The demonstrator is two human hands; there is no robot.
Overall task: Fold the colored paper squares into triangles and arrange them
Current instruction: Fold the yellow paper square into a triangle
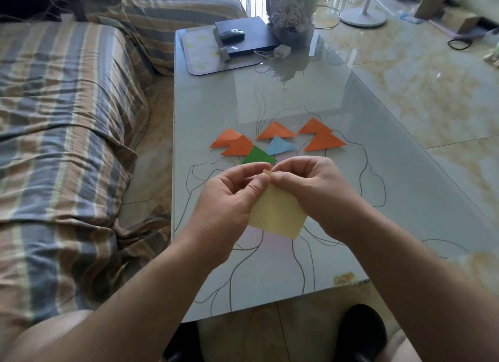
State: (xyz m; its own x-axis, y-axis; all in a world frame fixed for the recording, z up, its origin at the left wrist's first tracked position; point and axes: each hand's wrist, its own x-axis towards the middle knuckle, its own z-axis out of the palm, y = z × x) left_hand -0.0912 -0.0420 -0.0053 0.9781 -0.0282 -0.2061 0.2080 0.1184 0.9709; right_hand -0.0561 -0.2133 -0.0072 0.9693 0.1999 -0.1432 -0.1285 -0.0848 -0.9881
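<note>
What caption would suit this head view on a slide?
Both hands pinch a yellow paper above a glass table with orange, green and blue triangles.

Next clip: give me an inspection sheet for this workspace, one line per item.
Surface: glossy table with line drawing.
Job's things: five orange triangles, a blue triangle and a green triangle lie folded; yellow paper held above the table.
Clutter: mouse on laptop, mat, wrapped bouquet.
Grippers: left hand and right hand pinch the yellow paper's top corner.
Cables: white charger with cord; more on the floor.
Surroundings: striped sofa, fan base.
</note>
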